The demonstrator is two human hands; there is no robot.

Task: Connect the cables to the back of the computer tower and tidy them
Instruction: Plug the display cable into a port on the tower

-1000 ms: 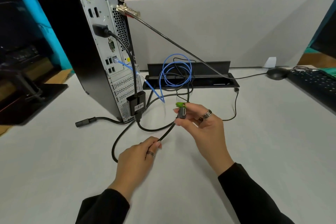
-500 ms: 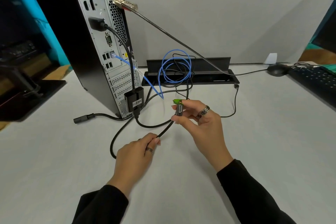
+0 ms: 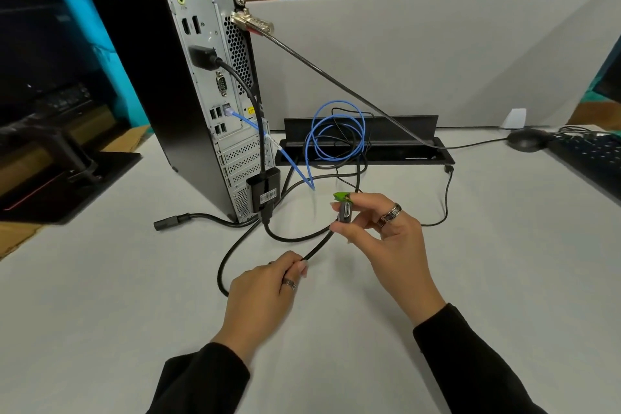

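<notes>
Left hand (image 3: 265, 282) curled low; right hand (image 3: 379, 232) pinching, raised.

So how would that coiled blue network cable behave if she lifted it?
The blue cable would probably flop yet keep its springy loops, as it stands coiled now. Likely light. It looks plugged into the tower, so it may tug there.

The black computer tower (image 3: 174, 84) stands upright on the counter (image 3: 100, 296), its silver back panel facing the viewer. A thick black cable (image 3: 235, 77) is plugged in high on the panel, and a blue cable (image 3: 336, 131) sits in a lower port and loops behind. A loose black cable (image 3: 317, 247) ends in a plug (image 3: 345, 212) with its metal end pointing up. A black power plug (image 3: 168, 222) lies unplugged beside the tower's base.
</notes>
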